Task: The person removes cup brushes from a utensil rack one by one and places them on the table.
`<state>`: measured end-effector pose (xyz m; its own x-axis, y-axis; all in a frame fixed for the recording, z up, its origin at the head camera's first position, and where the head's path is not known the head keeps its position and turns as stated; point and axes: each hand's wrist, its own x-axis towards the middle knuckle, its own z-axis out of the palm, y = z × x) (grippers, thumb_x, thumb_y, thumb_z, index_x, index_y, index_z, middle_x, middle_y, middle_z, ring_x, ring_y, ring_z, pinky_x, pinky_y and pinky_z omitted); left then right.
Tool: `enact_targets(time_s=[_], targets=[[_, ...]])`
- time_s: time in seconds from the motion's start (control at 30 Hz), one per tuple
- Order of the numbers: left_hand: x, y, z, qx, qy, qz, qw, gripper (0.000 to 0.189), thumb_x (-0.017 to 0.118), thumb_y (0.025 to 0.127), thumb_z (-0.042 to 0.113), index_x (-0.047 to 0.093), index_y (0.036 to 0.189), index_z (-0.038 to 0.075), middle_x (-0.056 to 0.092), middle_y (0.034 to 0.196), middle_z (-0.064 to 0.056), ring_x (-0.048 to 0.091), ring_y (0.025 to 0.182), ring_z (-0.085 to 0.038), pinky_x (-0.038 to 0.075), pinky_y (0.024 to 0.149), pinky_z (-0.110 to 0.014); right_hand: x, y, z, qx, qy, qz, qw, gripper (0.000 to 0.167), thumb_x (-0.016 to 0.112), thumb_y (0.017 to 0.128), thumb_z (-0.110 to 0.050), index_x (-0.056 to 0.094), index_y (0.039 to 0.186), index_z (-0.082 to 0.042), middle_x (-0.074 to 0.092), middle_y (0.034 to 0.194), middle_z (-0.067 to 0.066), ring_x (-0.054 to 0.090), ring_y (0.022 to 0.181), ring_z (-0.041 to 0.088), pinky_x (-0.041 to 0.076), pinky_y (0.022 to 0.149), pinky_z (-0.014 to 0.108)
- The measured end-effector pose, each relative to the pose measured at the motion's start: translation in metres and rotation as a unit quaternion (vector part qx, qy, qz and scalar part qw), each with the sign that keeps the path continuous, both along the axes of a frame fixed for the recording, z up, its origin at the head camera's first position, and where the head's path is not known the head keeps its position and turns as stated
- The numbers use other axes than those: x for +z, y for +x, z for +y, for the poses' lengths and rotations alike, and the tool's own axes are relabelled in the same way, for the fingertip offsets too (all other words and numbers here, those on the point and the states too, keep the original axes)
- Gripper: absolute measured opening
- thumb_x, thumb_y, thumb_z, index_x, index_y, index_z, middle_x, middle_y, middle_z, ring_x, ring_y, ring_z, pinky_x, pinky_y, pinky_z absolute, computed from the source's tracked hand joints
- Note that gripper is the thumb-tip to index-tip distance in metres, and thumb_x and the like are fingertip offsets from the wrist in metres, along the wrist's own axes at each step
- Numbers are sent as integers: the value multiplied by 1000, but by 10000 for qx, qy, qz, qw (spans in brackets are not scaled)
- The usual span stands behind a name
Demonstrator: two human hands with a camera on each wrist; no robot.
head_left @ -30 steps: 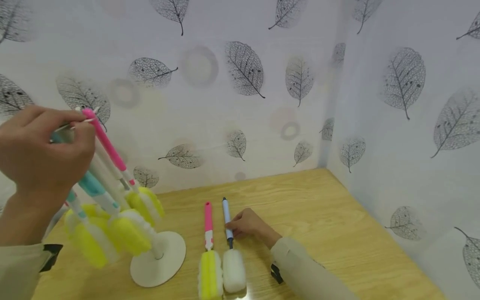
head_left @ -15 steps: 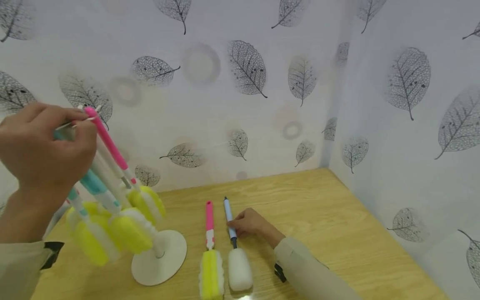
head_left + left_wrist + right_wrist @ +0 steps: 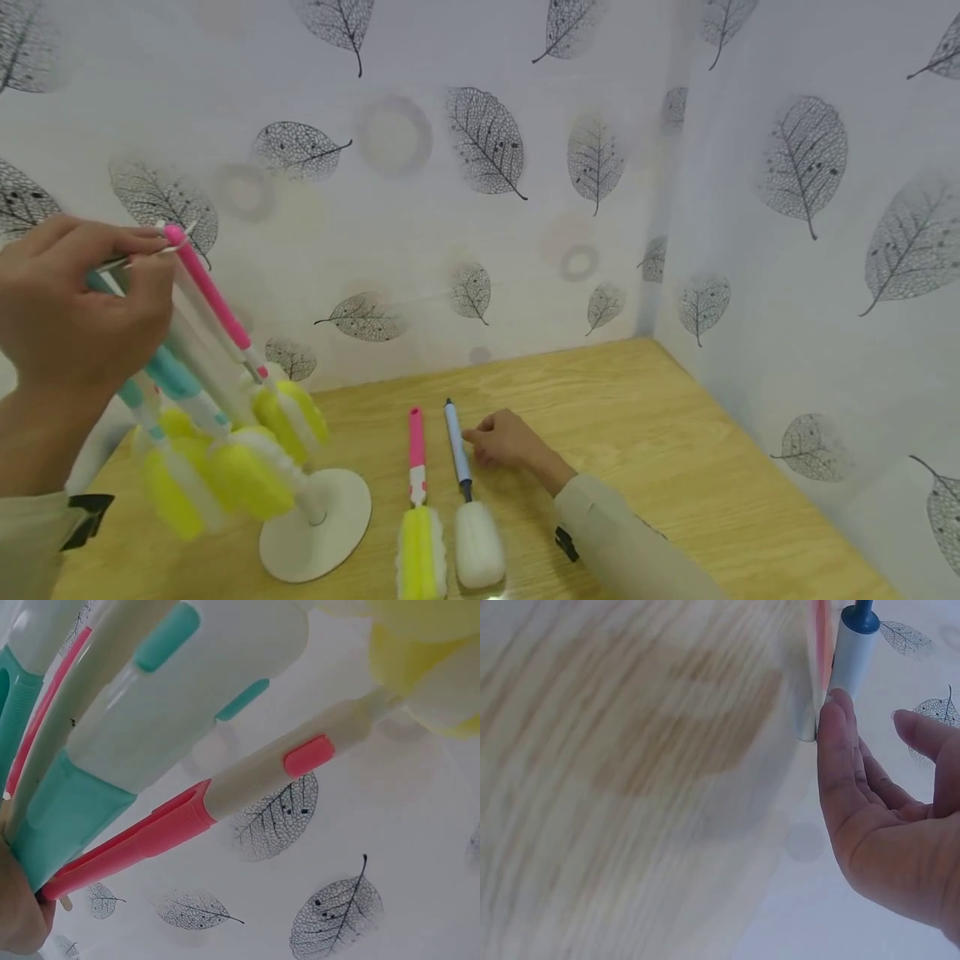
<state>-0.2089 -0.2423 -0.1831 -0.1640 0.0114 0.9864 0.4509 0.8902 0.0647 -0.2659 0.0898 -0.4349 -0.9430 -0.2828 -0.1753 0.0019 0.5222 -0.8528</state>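
Note:
At the left of the head view my left hand (image 3: 86,308) grips the top of a white stand with a round base (image 3: 341,533). Several sponge bottle brushes hang from it by pink and teal handles, among them a pink-handled brush (image 3: 213,292); the left wrist view shows a teal handle (image 3: 75,817) close to the fingers. Two brushes lie side by side on the table: a pink-handled yellow sponge brush (image 3: 420,550) and a blue-handled white sponge brush (image 3: 480,546). Beside the blue handle is my right hand (image 3: 510,446), its thumb parted from the fingers and holding nothing.
The wooden table (image 3: 622,417) meets a leaf-patterned wall covering (image 3: 405,217) at the back and right. Yellow sponge heads (image 3: 247,475) hang above the stand's base.
My right hand moved the white sponge brush slightly right, away from the yellow one, then let go of its handle. The left hand keeps its grip on the stand.

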Motion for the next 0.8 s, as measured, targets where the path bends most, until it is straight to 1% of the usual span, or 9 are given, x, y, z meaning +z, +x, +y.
enact_targets(time_s=[0.13, 0.23, 0.33, 0.47, 0.57, 0.6, 0.7, 0.77, 0.8], targets=[[-1, -2, -2, -221, 33, -30, 9997, 38, 47, 84, 19, 69, 81, -11, 68, 89, -23, 58, 75, -45, 22, 65, -12, 3, -2, 1, -13, -218, 98, 9997, 30, 60, 93, -21, 65, 99, 8, 66, 75, 10, 66, 69, 21, 55, 64, 34], [-2, -1, -5, -393, 42, -210, 9990, 36, 44, 84, 15, 70, 84, -10, 69, 91, -20, 60, 81, -37, 22, 62, -16, 5, -3, 1, -40, -418, 148, 9990, 30, 58, 94, -20, 65, 101, 9, 66, 76, 10, 66, 69, 20, 55, 64, 33], [-2, 1, -10, -590, 28, -404, 9974, 37, 42, 84, 12, 71, 87, -9, 69, 96, -6, 60, 91, -11, 20, 61, -18, 10, -5, -1, -74, -682, 149, 9975, 30, 58, 94, -19, 64, 103, 9, 66, 78, 11, 67, 70, 19, 56, 66, 33], [0, 1, -14, -877, -57, -464, 9950, 37, 41, 83, 12, 70, 88, -11, 67, 102, 6, 47, 92, 16, 23, 62, -14, 18, -6, -5, -64, -954, 216, 9952, 30, 59, 94, -19, 63, 103, 9, 66, 79, 12, 67, 70, 19, 56, 67, 35], [3, 2, -15, -1145, -121, -661, 9911, 35, 42, 85, 9, 69, 88, -13, 64, 105, 16, 46, 83, 18, 24, 58, -11, 25, -5, -7, 4, -1037, 359, 9940, 30, 58, 94, -20, 64, 102, 9, 66, 79, 11, 68, 71, 22, 56, 68, 36], [5, 3, -15, -1329, -83, -852, 9874, 33, 42, 86, 7, 67, 86, -15, 63, 105, 19, 45, 75, 18, 23, 54, -11, 27, -5, -7, 42, -1044, 414, 9937, 30, 58, 94, -20, 64, 102, 8, 66, 79, 11, 68, 72, 24, 56, 68, 37], [7, 3, -15, -2128, 220, -1429, 9663, 27, 41, 88, -2, 62, 80, -18, 64, 102, 19, 53, 79, 6, 27, 53, -14, 31, -4, -9, 165, -1097, 488, 9926, 29, 58, 95, -22, 65, 104, 6, 67, 81, 11, 69, 76, 29, 55, 70, 40], [8, 2, -15, -2610, 486, -1709, 9488, 25, 40, 87, -7, 59, 77, -18, 67, 99, 13, 56, 83, -4, 34, 58, -17, 32, -4, -11, 238, -1142, 499, 9919, 29, 58, 95, -22, 65, 106, 5, 68, 83, 13, 68, 78, 32, 55, 71, 41], [8, 1, -15, -2795, 587, -1821, 9409, 24, 39, 87, -8, 58, 77, -19, 67, 99, 10, 57, 93, -8, 38, 64, -17, 33, -4, -12, 274, -1162, 496, 9916, 29, 58, 95, -22, 65, 107, 4, 68, 84, 14, 68, 79, 33, 55, 71, 41]])
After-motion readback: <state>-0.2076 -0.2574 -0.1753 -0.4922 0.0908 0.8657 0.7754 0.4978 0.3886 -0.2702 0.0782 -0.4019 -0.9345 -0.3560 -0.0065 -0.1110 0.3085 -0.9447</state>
